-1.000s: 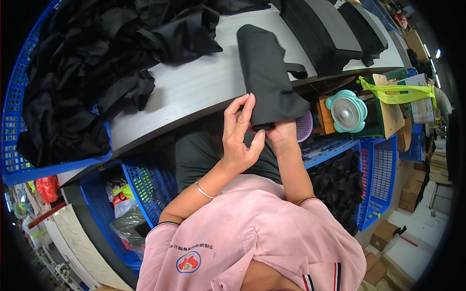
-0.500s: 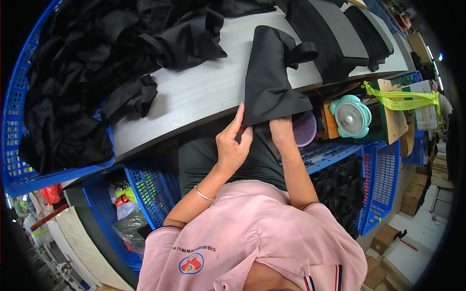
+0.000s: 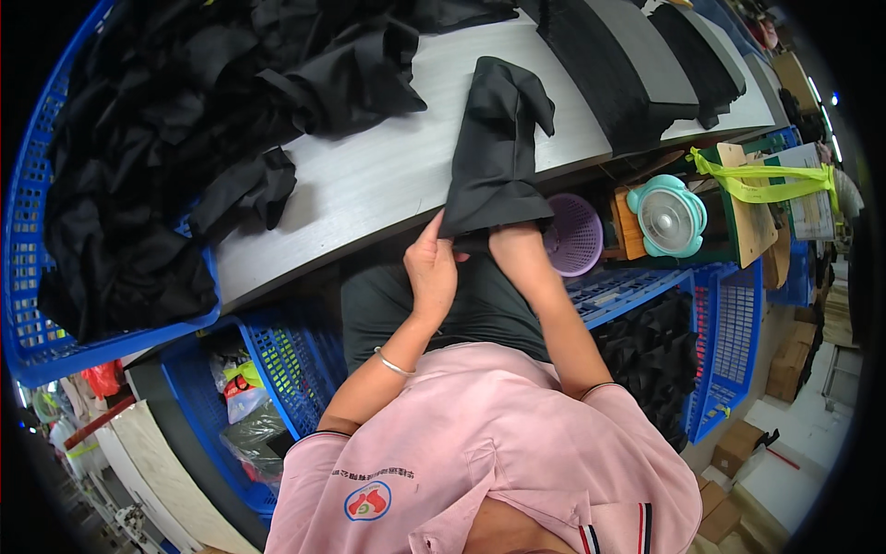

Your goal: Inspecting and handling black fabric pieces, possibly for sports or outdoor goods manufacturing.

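A black sewn fabric piece [image 3: 494, 152], shaped like a pouch or sleeve, lies across the near edge of the grey table, its open end toward me. My left hand [image 3: 431, 272] pinches the left corner of that end, with the index finger along the edge and the thumb close under it. My right hand [image 3: 520, 254] reaches into the opening from below. Its fingers are hidden by the cloth, so their grip does not show.
Heaped black fabric pieces [image 3: 185, 120] fill a blue crate [image 3: 111, 349] at left. Stacked black cut pieces [image 3: 600, 74] lie at the table's far right. Beside my right arm are a purple basket [image 3: 577, 235], a teal fan [image 3: 666, 215] and another blue crate [image 3: 729, 355].
The fabric piece has shifted left and its right side has folded in; the loop that stuck out there no longer shows. My left fingers have closed on its corner, and my right hand moved left.
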The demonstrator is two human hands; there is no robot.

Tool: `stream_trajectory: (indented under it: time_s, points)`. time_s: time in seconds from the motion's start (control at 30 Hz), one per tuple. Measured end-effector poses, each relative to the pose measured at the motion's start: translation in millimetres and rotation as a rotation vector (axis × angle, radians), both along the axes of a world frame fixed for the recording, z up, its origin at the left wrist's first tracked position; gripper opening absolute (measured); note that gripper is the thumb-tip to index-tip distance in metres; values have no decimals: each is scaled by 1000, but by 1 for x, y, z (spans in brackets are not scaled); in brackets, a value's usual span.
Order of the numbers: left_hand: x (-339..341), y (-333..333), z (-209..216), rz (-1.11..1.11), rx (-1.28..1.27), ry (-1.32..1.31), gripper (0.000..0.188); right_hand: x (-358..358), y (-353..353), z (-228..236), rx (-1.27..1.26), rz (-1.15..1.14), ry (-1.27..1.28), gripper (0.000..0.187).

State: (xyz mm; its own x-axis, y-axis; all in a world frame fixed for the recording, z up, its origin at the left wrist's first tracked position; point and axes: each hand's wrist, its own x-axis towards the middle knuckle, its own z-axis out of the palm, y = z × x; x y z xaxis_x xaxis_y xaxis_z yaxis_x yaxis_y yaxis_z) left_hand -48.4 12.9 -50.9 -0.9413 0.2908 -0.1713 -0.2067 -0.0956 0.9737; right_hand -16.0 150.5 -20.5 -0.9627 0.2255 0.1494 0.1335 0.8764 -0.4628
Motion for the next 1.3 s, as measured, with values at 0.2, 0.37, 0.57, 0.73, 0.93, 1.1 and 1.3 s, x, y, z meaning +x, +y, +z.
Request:
stream_trajectory:
  time_s: [0.2, 0.37, 0.57, 0.73, 0.93, 1.1, 1.3]
  points:
    - [4, 15, -11, -47, 145, -105, 33, -1, -21, -19, -25, -193, 133, 24]
    - [1, 19, -34, -148, 352, -270, 19, -7, -28, -7, 198, -88, 346, 29]
    - [2, 18, -55, -248, 271, -265, 26, -16, -22, -4, 67, -80, -318, 37]
    - [8, 21, -40, -241, 275, -251, 40, -14, -22, 4, 235, -94, -141, 32]
    - [8, -1, -16, -65, 135, -186, 35, 4, -25, -5, 343, -47, 2, 34]
    - [-1, -17, -4, 136, -171, 382, 20, 17, -38, -19, 57, 0, -242, 28]
    - [33, -56, 19, -58, -13, -66, 7, 26, -21, -11, 295, -3, -81, 26]
